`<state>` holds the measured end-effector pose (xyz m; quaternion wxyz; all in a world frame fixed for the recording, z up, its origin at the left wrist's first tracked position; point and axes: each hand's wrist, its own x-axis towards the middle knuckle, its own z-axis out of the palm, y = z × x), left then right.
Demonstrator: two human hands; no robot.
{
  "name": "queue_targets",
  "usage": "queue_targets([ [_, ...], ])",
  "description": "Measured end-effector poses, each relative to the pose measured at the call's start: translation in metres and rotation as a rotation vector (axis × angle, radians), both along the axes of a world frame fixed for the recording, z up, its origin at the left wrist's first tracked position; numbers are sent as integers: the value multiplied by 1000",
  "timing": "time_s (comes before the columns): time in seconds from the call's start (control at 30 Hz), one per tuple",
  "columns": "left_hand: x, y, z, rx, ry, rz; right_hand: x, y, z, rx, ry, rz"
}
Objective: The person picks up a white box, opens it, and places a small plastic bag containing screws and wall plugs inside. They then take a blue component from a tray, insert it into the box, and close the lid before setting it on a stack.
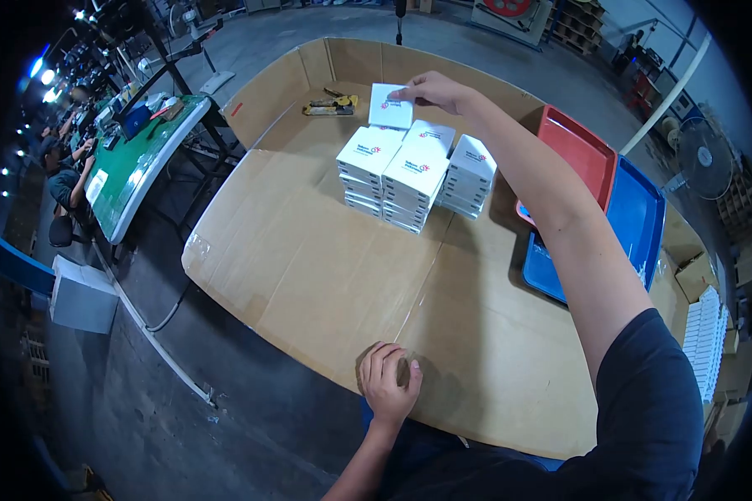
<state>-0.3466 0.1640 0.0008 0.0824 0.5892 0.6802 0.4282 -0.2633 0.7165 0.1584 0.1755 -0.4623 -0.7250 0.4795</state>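
Along the far left of the room, a person (68,185) sits beside a green table (124,194) with a pale edge, tools and small items scattered on its top. Below it, a whitish bin (83,299) stands above the dark grey floor (184,376), which looks scuffed, with a pale strip running across it.

Your counter (309,259) comes next, covered in brown cardboard with creases, a seam and clear tape at its left corner; a low cardboard wall (355,63) rises along the far side. Near that wall lie yellow-and-black tools (332,106). Just right of them, white boxes (414,171) with small red and dark print stand in neighbouring stacks.

Your left hand (386,384) is at the counter's near edge, empty, its fingers curved and the thumb apart from them. Your right hand (419,92) reaches to the back of the stacks, thumb and fingers clamped on the right side of a white carton (388,110); whether the carton touches those beneath, you cannot tell.

Beyond your right forearm, a red tray (570,159) sits beside a blue tray (631,217). Farther right are a ribbed white stack (703,342) and, out on the floor, a round fan (712,157).
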Motion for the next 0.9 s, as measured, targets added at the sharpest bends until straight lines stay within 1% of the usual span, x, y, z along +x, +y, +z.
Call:
queue_targets([
  [0.03,0,0,0,4,6,-3,0,-3,4,59,154,-43],
  [0.07,0,-1,1,4,5,-6,3,-6,9,63,160,-46],
  [0.13,0,-1,1,15,11,-14,8,-45,43,136,313,-134],
  [0.2,1,-2,0,30,20,-7,20,-65,61,147,368,-132],
  [0.27,1,-4,0,53,31,-13,40,-104,78,258,515,68],
  [0.33,1,-4,-2,66,37,-25,62,-163,99,371,575,82],
  [0.4,-2,-7,-7,122,-93,-32,93,-216,110,307,619,101],
  [0.47,-5,-8,-5,113,-137,-54,122,-276,123,220,640,91],
  [0.53,4,-2,8,-116,-550,-67,153,-328,122,206,616,69],
  [0.57,16,0,16,-130,-552,-88,166,-351,116,189,638,61],
  [0.63,43,6,59,-60,-667,-363,192,-393,99,138,652,46],
  [0.7,75,5,95,96,-528,-601,214,-431,84,124,687,20],
  [0.73,91,7,104,82,-531,-606,226,-446,75,61,674,-32],
  [0.8,123,1,111,305,-327,-737,243,-476,56,-16,766,-65],
  [0.83,139,-3,104,241,-446,-787,248,-491,48,-43,795,-122],
  [0.87,152,-7,92,170,-563,-832,248,-507,38,1,858,-177],
  [0.9,162,-9,90,246,-537,-885,250,-523,26,-6,812,-279],
])
